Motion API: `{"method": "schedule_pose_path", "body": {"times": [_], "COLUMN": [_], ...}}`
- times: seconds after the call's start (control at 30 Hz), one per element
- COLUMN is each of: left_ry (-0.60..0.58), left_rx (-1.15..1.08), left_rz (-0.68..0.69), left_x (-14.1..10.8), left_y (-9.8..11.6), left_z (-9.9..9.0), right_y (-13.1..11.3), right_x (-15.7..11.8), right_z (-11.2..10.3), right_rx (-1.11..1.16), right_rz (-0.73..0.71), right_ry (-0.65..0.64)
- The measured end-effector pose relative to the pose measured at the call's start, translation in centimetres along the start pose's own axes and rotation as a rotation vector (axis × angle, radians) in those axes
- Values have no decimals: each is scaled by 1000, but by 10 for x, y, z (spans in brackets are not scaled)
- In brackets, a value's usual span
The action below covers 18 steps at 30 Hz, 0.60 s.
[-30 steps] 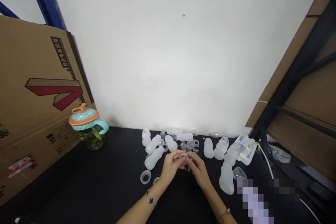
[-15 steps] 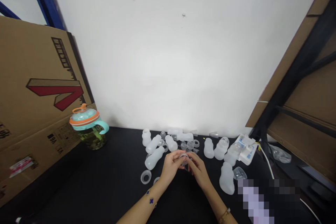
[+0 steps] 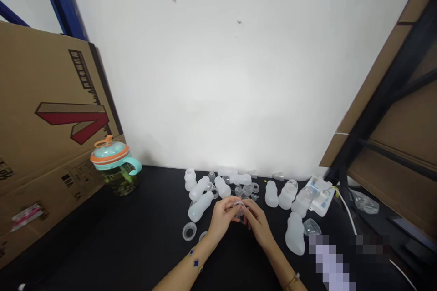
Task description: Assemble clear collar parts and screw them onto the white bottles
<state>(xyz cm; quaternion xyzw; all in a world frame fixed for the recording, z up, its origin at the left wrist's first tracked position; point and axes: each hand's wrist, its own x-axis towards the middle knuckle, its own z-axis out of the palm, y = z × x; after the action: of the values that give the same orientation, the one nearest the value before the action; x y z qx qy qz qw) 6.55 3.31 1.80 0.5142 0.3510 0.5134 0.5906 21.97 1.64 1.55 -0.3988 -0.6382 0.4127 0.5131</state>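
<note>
Between my left hand [image 3: 223, 213] and my right hand [image 3: 256, 219], over the front middle of the table, is a translucent bottle ring [image 3: 239, 203]. Both hands pinch it from either side, thumbs on top and fingers curled beneath. A small clear part shows under the ring, mostly covered by my fingers, and its kind is unclear. Left of my left hand a loose bottle ring [image 3: 189, 231] lies flat, and another ring [image 3: 202, 235] is partly hidden by my wrist. Just beyond, a frosted baby bottle [image 3: 201, 206] rests on its side.
Several more bottles, nipples and rings lie along the wall. On the right are a bottle [image 3: 295, 234], a clear cap [image 3: 312, 227], a white box [image 3: 321, 196] and a cable. A lidded jug [image 3: 118, 166] stands left, by a cardboard box [image 3: 44, 145].
Both hands stay in almost the same place, still holding the ring, which is tilted slightly differently. The objects on the table have not moved.
</note>
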Motion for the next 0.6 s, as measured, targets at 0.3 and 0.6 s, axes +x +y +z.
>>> {"method": "schedule_pose_path", "body": {"times": [0.3, 0.6], "left_ry": [0, 15], "left_rx": [11, 34], "left_rz": [-7, 31], "left_x": [1, 2], "left_y": [0, -2], "left_z": [0, 2], "right_y": [0, -1], "right_x": [-1, -1], "right_z": [0, 4], "right_rx": [-25, -255], "right_rz": [-4, -104], "right_ry": [-6, 97]}}
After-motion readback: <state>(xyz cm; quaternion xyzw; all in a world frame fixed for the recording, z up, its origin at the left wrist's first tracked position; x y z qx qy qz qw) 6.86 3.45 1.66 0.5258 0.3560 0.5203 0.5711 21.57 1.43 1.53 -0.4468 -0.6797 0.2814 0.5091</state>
